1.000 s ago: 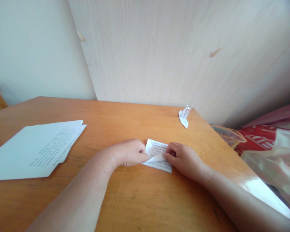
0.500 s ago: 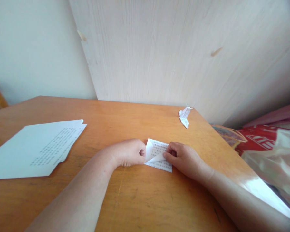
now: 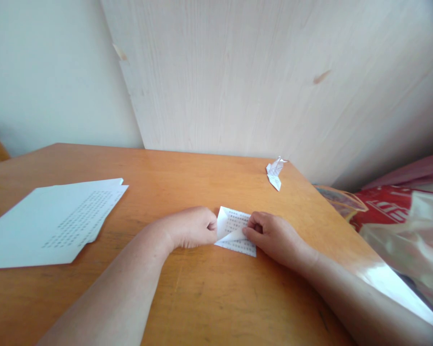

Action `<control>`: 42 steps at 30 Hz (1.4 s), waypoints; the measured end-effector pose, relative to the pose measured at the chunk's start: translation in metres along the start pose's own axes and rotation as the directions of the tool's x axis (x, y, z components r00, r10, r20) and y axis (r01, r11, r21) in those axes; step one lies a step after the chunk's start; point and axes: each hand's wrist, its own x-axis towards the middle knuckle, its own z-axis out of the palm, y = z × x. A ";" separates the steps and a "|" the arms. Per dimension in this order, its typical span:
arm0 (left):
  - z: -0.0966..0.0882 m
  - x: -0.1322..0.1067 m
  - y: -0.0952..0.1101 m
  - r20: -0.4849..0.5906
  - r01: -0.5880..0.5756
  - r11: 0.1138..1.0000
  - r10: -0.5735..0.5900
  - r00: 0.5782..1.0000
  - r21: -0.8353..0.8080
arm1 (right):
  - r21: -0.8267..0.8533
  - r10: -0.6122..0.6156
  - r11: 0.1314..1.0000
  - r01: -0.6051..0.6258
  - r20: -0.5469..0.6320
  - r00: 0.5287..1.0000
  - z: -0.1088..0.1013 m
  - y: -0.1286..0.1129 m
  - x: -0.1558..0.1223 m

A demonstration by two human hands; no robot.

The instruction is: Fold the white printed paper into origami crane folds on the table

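Note:
A small folded sheet of printed paper (image 3: 235, 224) lies on the wooden table between my hands, one flap lifted slantwise across it. My left hand (image 3: 198, 227) is curled closed at the paper's left edge; its fingertips are mostly hidden behind the hand. On the other side, my right hand (image 3: 270, 234) pinches the flap near the paper's right edge between thumb and fingers. Farther back, near the table's far right corner, sits a folded paper figure (image 3: 274, 173) with pointed ends, like an origami bird.
A stack of paper sheets (image 3: 54, 221), partly printed, rests on the left of the table (image 3: 187, 178). Behind stands a pale wood-grain panel (image 3: 216, 77). Past the table's right edge are a red bag (image 3: 380, 206) and a crumpled whitish plastic bag (image 3: 414, 240).
Hardly anything differs: both hands keep their hold on the paper, and the whole view has shifted very slightly.

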 end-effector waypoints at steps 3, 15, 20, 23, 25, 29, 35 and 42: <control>0.001 0.002 -0.001 -0.009 -0.003 1.000 0.003 1.000 -0.002 | 0.008 0.001 1.000 -0.001 0.007 1.000 0.001 0.001 0.000; 0.010 0.010 -0.009 -0.075 0.029 0.998 -0.024 0.997 0.064 | 0.045 0.003 0.999 -0.003 -0.001 1.000 -0.003 -0.003 -0.003; 0.009 0.009 -0.007 -0.083 0.034 0.997 -0.028 0.996 0.066 | 0.113 -0.021 0.993 0.019 0.020 1.000 -0.002 0.004 -0.001; 0.007 0.007 -0.003 -0.075 0.037 0.997 -0.032 0.997 0.067 | 0.192 0.000 0.981 -0.006 0.029 1.000 -0.003 0.008 0.002; 0.006 0.006 -0.001 -0.063 0.026 0.997 -0.022 0.998 0.066 | 0.273 0.039 0.961 -0.047 0.035 0.999 -0.004 0.010 0.003; 0.005 0.005 0.002 -0.056 0.025 0.997 -0.021 0.998 0.066 | 0.438 0.105 0.892 -0.113 0.042 0.994 -0.008 0.011 0.005; 0.007 0.008 -0.003 -0.065 0.014 0.996 -0.008 0.998 0.090 | 0.557 0.158 0.816 -0.152 0.037 0.987 -0.011 0.011 0.005; 0.006 0.008 -0.005 -0.063 0.012 0.994 -0.006 0.998 0.104 | 0.607 0.195 0.772 -0.188 0.055 0.979 -0.015 0.009 0.004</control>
